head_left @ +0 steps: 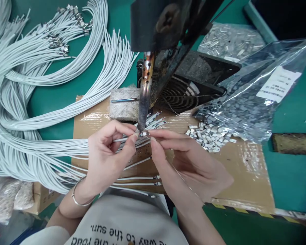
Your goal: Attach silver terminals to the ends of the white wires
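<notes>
My left hand (109, 153) pinches the end of a white wire (122, 139) between thumb and forefinger, right under the tip of a fixed soldering iron (145, 92). My right hand (186, 160) pinches a thin strand of solder wire (180, 175) and brings its end to the same spot by the iron's tip. Both hands rest over a brown cardboard sheet (244, 170). More white wire ends (155, 119) lie just behind the iron's tip.
Large bundles of white wires (40, 68) cover the green table at left, some with metal terminals (58, 42). A clear bag spills small metal terminals (209, 134) at right. A black fan (186, 92) and a wool pad (123, 103) sit behind the iron.
</notes>
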Available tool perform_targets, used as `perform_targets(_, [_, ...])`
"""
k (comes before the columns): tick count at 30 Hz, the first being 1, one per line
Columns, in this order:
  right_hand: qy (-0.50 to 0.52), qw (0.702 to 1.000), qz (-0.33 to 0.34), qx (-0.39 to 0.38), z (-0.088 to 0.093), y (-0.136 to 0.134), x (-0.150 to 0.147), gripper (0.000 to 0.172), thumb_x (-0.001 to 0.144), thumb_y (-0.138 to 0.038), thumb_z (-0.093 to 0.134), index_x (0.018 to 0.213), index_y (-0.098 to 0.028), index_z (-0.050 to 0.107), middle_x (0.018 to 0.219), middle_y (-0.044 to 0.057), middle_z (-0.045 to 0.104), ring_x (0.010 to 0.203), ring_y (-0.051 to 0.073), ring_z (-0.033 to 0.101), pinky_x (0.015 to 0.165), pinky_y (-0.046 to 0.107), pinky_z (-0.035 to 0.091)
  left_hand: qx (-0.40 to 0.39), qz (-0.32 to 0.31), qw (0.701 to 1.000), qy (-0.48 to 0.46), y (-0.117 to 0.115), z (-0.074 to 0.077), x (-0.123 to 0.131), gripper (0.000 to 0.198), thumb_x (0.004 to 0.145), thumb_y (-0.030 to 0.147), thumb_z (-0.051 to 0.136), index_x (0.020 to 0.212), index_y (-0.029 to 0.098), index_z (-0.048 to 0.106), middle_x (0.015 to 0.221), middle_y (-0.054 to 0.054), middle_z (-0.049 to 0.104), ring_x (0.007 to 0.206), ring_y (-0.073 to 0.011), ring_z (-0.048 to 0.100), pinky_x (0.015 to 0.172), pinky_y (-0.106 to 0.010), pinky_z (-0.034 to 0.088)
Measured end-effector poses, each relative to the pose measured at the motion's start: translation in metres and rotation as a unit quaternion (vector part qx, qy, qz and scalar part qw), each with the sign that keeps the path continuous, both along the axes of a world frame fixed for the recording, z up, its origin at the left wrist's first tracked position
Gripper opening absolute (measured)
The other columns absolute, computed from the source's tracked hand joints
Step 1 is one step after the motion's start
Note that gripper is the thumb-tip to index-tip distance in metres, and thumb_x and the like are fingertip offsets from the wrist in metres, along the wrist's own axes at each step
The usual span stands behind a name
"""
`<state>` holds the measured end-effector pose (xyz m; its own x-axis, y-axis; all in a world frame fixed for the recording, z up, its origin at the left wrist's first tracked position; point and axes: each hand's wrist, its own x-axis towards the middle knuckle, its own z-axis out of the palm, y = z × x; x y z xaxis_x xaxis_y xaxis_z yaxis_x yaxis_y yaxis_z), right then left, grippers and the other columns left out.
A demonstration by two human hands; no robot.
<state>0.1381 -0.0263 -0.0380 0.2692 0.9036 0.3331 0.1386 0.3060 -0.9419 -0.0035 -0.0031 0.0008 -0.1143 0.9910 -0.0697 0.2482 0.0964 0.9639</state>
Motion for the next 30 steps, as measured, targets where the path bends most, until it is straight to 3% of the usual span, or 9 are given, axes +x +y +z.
perform_targets(15, [-0.016, 1.0, 0.004, 0.001, 0.0012, 0.0006, 0.0004, 0.024, 0.096, -0.003, 0.075, 0.1, -0.027, 0.077, 0.106, 0.001, 0.08, 0.086, 0.023, 0.079, 0.077, 0.038, 0.067, -0.008, 0.009, 1.0, 0.007, -0.0017, 0.0003, -0.001, 0.013, 0.086, 0.009, 0.08, 0.079, 0.02, 0.076, 0.091, -0.003, 0.077, 0.08, -0.0143, 0.068, 0.054, -0.02, 0.044])
perform_targets(30, [-0.033, 0.999, -0.001, 0.01, -0.0005, 0.0011, -0.0012, 0.023, 0.095, -0.001, 0.073, 0.096, -0.023, 0.076, 0.103, 0.002, 0.081, 0.086, 0.022, 0.08, 0.074, 0.032, 0.067, -0.004, 0.004, 1.0, 0.01, -0.001, -0.0015, -0.002, 0.014, 0.086, 0.008, 0.079, 0.079, 0.019, 0.076, 0.09, -0.003, 0.076, 0.072, -0.0115, 0.063, 0.048, -0.02, 0.037])
